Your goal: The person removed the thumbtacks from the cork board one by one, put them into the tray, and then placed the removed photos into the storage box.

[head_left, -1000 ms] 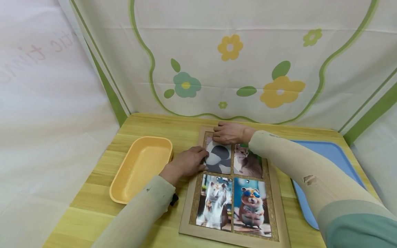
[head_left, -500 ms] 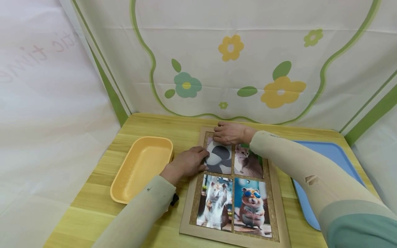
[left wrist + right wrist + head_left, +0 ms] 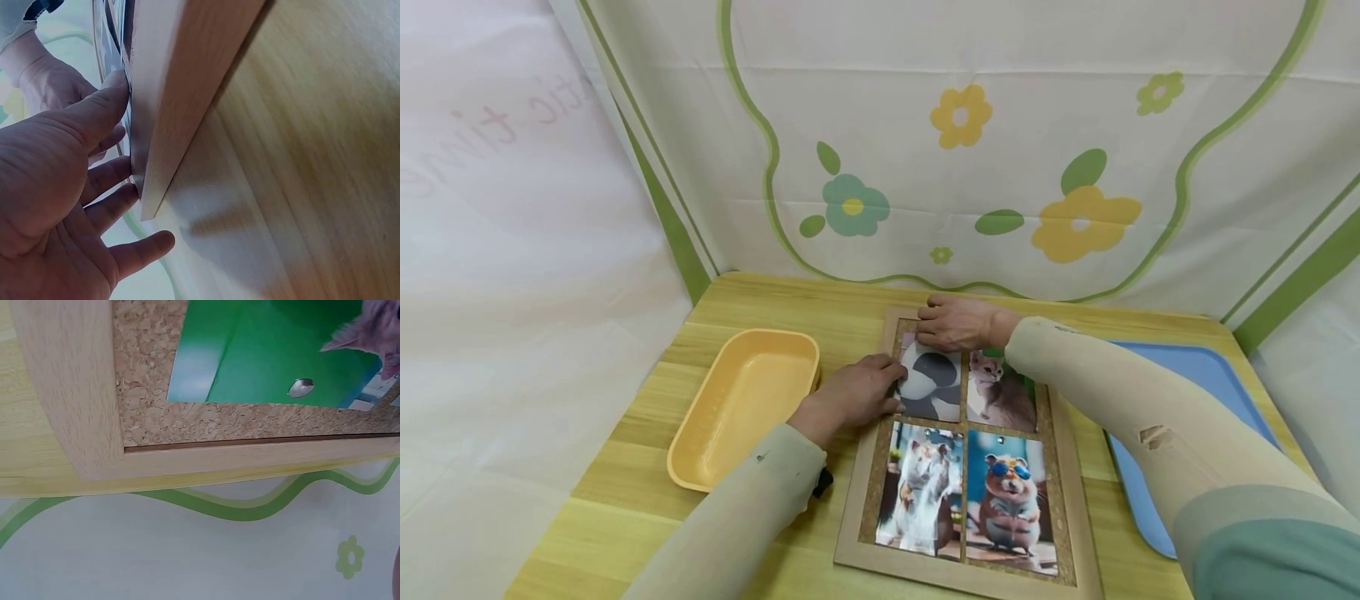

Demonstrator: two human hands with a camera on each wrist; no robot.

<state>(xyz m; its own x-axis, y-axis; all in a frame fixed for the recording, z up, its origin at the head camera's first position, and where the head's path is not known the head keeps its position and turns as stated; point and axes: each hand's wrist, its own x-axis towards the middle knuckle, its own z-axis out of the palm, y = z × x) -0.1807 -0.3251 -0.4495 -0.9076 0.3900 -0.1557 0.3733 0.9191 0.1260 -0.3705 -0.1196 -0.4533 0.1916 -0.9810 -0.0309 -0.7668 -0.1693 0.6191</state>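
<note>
A wood-framed cork board (image 3: 857,510) lies on the table with several animal photos on it. My left hand (image 3: 859,393) rests at the left edge of the upper-left grey-and-white photo (image 3: 928,387). In the left wrist view its thumb presses the photo's side, and the other fingers spread past the frame. My right hand (image 3: 958,322) bends its fingers down over that photo's top edge; anything under them is hidden. Beside it is a cat photo (image 3: 1000,400), with a silver thumbtack (image 3: 301,387) at its top. Below are a hamster photo (image 3: 1011,504) and a glare-covered animal photo (image 3: 919,492).
A yellow tray (image 3: 688,454) stands left of the board, near the left forearm. To the right, a blue tray (image 3: 1210,367) is partly covered by the right arm. Behind the table (image 3: 617,500) hangs a flowered cloth (image 3: 865,100).
</note>
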